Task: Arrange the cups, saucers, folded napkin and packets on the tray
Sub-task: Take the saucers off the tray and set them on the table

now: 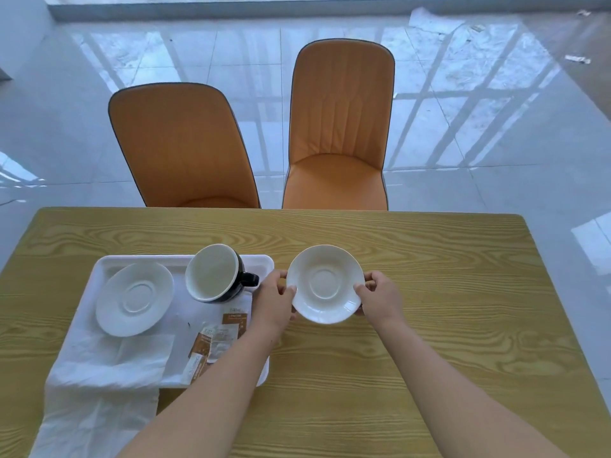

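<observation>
Far left, near edge: white napkin [99,385], soft and creased, long axis running near to far, its far end lying on the tray [264,262] and its near end spilling off onto the tabletop [396,358]. On the tray's far left, a white saucer [135,299] — round, glossy, tilted a little, ring-shaped well facing up. Just right of it, a cup [214,273] with black outside and pale inside, tipped so the mouth faces up and toward the camera, handle pointing right. Nearer, on the tray's right part, brown-and-white paper packets [215,342] — flat rectangles, overlapping, long axes running roughly near-left to far-right.

Tray: white, rectangular, shallow-rimmed, long axis near to far, on the left half of the yellow wood-grain tabletop.

Right of the tray, a second white saucer [325,284], round and glazed, well facing up, gripped at opposite rims: left hand [276,297] pinching the left edge, right hand [377,297] pinching the right edge.

Beyond the far edge, two orange padded chairs [340,127] on glossy floor tiles.
</observation>
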Motion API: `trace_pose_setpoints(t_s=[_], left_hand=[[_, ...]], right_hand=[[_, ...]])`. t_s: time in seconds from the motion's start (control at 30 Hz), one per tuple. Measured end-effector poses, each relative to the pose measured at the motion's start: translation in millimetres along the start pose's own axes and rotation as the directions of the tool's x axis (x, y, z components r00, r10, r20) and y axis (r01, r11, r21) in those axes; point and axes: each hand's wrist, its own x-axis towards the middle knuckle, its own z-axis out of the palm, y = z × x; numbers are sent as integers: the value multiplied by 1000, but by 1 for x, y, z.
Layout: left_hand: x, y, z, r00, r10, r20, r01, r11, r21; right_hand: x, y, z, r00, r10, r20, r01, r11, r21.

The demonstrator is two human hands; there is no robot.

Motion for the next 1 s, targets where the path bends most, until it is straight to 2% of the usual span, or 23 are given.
trace_pose_setpoints(t_s=[0.5, 0.67, 1.0], left_hand=[[3, -4, 16, 998, -2, -61, 10, 991, 132], [1, -3, 18, 997, 7, -76, 5, 987, 162], [-9, -1, 12, 998, -60, -29, 62, 992, 110]], right_hand=[[2, 11, 9, 999, -5, -44, 0, 993, -120], [3, 7, 10, 997, 30, -73, -41, 986, -159], [-17, 12, 10, 985, 146, -90, -148, 989, -17]])
